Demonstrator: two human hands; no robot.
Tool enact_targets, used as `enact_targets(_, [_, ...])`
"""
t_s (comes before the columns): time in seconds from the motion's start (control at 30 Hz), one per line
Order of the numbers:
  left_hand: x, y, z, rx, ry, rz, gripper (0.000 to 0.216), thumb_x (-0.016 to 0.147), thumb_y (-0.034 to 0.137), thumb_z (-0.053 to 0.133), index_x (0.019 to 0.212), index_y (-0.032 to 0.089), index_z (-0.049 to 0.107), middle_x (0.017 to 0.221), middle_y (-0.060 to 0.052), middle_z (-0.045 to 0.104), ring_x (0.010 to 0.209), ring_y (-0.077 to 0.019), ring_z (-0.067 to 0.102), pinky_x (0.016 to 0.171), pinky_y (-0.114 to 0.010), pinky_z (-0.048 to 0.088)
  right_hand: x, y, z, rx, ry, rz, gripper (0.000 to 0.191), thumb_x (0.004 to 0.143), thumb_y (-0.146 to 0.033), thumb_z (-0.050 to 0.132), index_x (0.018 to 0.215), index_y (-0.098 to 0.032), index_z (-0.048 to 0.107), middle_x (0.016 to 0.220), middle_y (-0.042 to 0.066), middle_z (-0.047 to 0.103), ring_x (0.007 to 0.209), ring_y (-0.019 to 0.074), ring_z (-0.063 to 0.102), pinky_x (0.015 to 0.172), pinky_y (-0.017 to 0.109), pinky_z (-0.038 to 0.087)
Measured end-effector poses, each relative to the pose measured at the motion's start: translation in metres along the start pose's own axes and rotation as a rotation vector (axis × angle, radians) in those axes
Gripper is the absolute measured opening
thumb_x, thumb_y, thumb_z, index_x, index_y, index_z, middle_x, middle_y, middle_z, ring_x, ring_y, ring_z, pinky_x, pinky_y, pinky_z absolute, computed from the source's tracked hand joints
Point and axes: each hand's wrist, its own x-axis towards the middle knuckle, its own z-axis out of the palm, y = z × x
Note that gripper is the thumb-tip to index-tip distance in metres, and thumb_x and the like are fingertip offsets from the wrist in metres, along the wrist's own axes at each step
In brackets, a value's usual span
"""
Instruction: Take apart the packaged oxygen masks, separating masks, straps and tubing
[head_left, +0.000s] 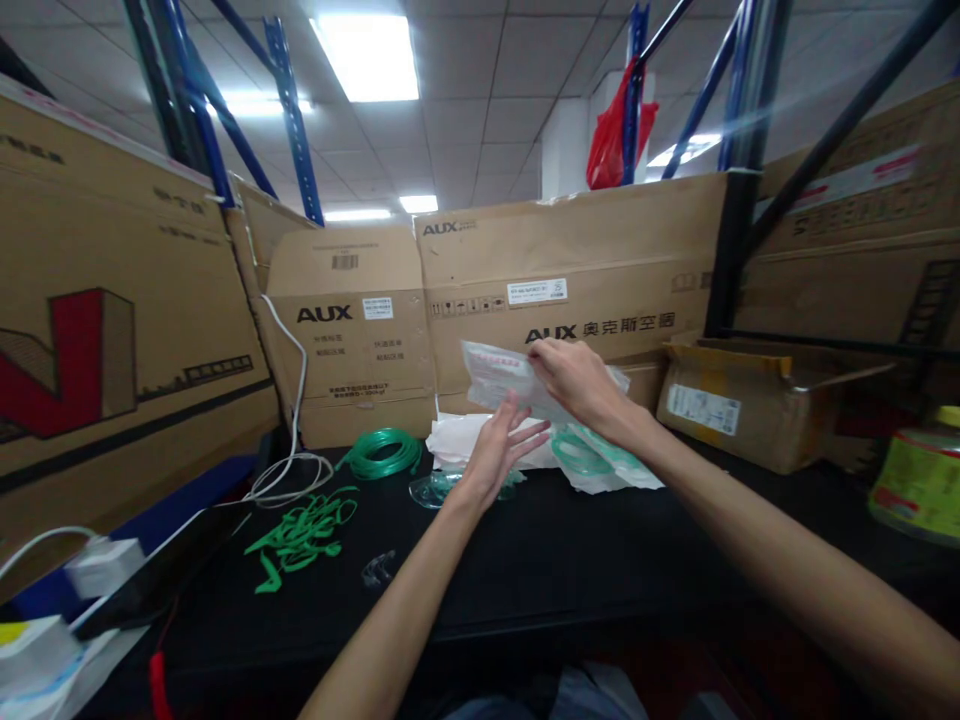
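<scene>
A clear plastic bag (487, 375) with red print along its top hangs above the black table. My right hand (574, 375) pinches the bag's upper edge. Just below it, my left hand (501, 450) is held with its fingers spread, close to the bag's underside; whether it touches the plastic I cannot tell. Beneath the hands lie white sheets (454, 437) and a clear plastic piece (433, 490), partly covered by my left hand. Under my right forearm is a bag with coiled green tubing (581, 452).
A green tubing coil (386, 453) and tangled green strips (304, 535) lie left on the black table (540, 570). A white cable (289, 470) runs behind them. Cardboard walls (480, 250) enclose the back. An open carton (750, 405) and a yellow-labelled jar (919, 480) stand right.
</scene>
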Motion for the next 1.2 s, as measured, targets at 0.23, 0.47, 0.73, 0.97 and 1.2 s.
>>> enact_targets(0.23, [0.024, 0.029, -0.037, -0.114, 0.214, 0.153, 0.031, 0.084, 0.042, 0.074, 0.094, 0.013, 0.070, 0.090, -0.008, 0.073, 0.077, -0.0175, 0.070, 0.083, -0.035, 0.060, -0.022, -0.043, 0.066, 0.353, 0.084, -0.176, 0.016, 0.099, -0.018, 0.052, 0.100, -0.019, 0.068, 0.112, 0.012, 0.070, 0.105, 0.0257, 0.061, 0.092, 0.040, 0.045])
enact_targets(0.47, [0.028, 0.015, -0.070, -0.091, 0.366, 0.198, 0.013, 0.086, 0.025, 0.067, 0.095, 0.015, 0.067, 0.095, -0.006, 0.070, 0.081, -0.0167, 0.066, 0.075, -0.033, 0.062, -0.045, -0.029, 0.095, 0.661, 0.349, 0.137, 0.022, 0.100, -0.033, 0.047, 0.101, -0.030, 0.069, 0.116, 0.009, 0.069, 0.113, 0.0264, 0.061, 0.101, 0.043, 0.045])
enact_targets(0.73, [0.028, 0.012, -0.079, -0.073, 0.403, 0.191, 0.017, 0.092, 0.027, 0.058, 0.101, 0.016, 0.066, 0.103, -0.007, 0.068, 0.084, -0.0169, 0.064, 0.069, -0.028, 0.060, -0.055, 0.035, 0.130, 0.905, 0.343, 0.647, 0.031, 0.087, -0.046, 0.052, 0.079, -0.019, 0.065, 0.064, 0.002, 0.064, 0.052, 0.0160, 0.054, 0.048, 0.027, 0.042])
enact_targets(0.97, [0.028, 0.012, -0.085, -0.058, 0.394, 0.178, 0.021, 0.096, 0.028, 0.055, 0.106, 0.014, 0.067, 0.105, -0.010, 0.070, 0.086, -0.0187, 0.066, 0.066, -0.026, 0.058, -0.056, 0.032, 0.131, 1.054, 0.311, 0.648, 0.030, 0.078, -0.047, 0.068, 0.082, -0.017, 0.071, 0.066, 0.000, 0.064, 0.052, 0.0114, 0.048, 0.048, 0.023, 0.036])
enact_targets(1.2, [0.029, 0.012, -0.086, -0.062, 0.383, 0.176, 0.023, 0.099, 0.030, 0.052, 0.108, 0.016, 0.068, 0.110, -0.010, 0.071, 0.089, -0.0189, 0.066, 0.070, -0.027, 0.058, -0.058, 0.022, 0.121, 1.235, 0.202, 0.668, 0.029, 0.069, -0.043, 0.083, 0.069, -0.018, 0.069, 0.052, -0.002, 0.059, 0.044, 0.0107, 0.046, 0.042, 0.023, 0.035])
